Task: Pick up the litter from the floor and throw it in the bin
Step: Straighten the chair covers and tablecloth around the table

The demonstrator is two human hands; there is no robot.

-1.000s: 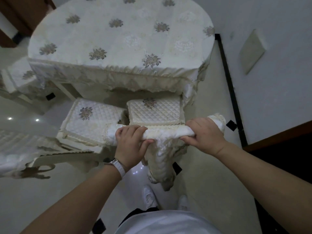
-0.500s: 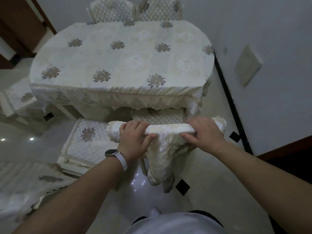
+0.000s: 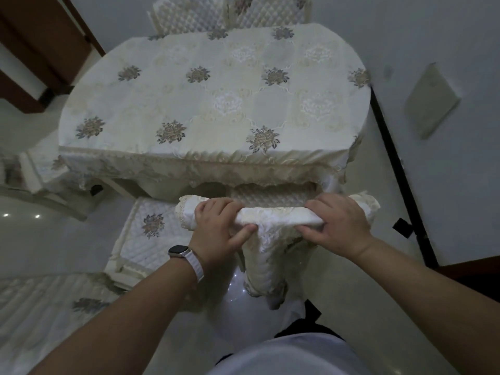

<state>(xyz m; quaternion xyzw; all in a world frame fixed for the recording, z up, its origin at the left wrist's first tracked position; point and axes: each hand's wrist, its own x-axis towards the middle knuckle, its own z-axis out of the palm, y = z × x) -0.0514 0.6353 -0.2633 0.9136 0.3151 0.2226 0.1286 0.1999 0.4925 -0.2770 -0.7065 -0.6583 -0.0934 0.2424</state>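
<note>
A dining chair with a white lace cover stands right in front of me. My left hand [image 3: 220,231] and my right hand [image 3: 339,226] both grip the top rail of its back [image 3: 278,215], fingers curled over it. The chair's quilted seat [image 3: 270,196] is tucked almost fully under the table. No litter and no bin show in this view.
An oval table [image 3: 216,104] with a flowered cream cloth fills the middle. A second covered chair [image 3: 154,226] stands to the left of mine, more chairs at the far side and far left. A white wall with a black skirting [image 3: 397,169] runs along the right.
Both hands have pushed the chair forward, so its seat has slid under the table. The view has lifted to take in the whole table.
</note>
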